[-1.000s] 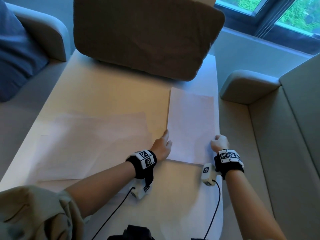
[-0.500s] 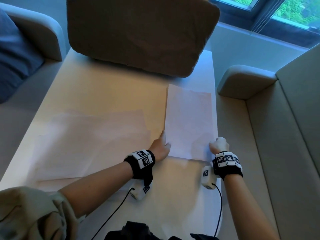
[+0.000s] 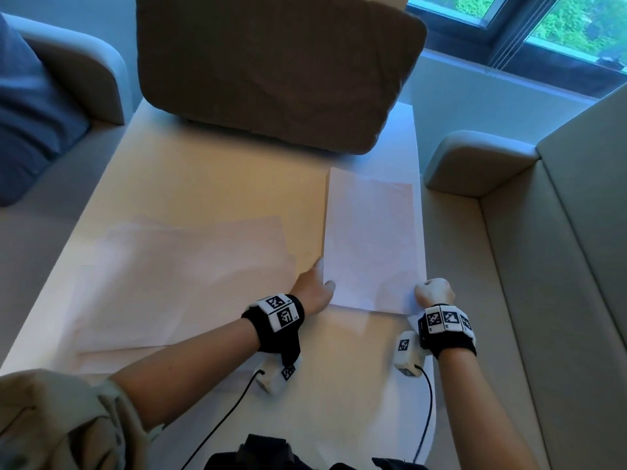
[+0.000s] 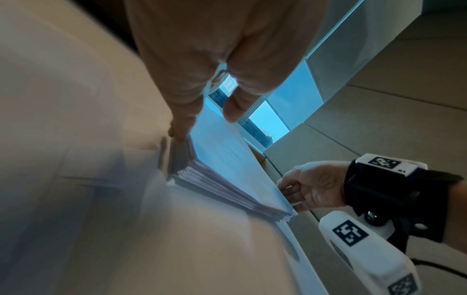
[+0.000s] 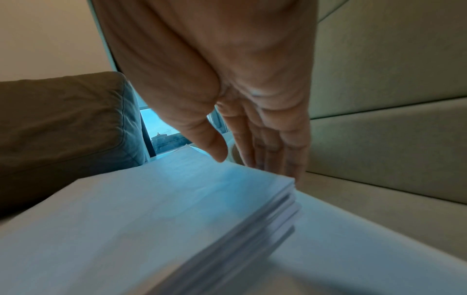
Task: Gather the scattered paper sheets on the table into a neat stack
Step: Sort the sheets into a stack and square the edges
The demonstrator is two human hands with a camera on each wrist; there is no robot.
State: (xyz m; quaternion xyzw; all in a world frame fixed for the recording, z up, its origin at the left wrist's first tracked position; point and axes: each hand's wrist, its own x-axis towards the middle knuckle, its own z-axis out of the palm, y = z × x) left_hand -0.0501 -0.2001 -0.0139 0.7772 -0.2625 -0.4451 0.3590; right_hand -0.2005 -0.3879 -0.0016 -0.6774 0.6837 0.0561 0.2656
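A squared stack of white paper [image 3: 371, 239] lies at the table's right edge. My left hand [image 3: 315, 283] presses straight fingers against its left side near the front corner, thumb above the top sheet. My right hand [image 3: 434, 293] stands at the stack's right front corner, fingers pointing down along that side. The left wrist view shows the stack [image 4: 227, 159] edge-on between my left hand [image 4: 202, 123] and right hand [image 4: 303, 189]. In the right wrist view, my right hand [image 5: 242, 157] touches the stack [image 5: 151, 209]. Several loose overlapping sheets [image 3: 190, 276] lie on the table's left half.
A large brown cushion [image 3: 278, 69] sits on the far end of the pale wooden table [image 3: 220, 184]. A grey sofa [image 3: 559, 266] runs close along the table's right side. An armchair [image 3: 84, 69] with a blue cushion [image 3: 30, 113] stands to the left.
Both hands stay against the stack's sides. Only the head view has shifted a little.
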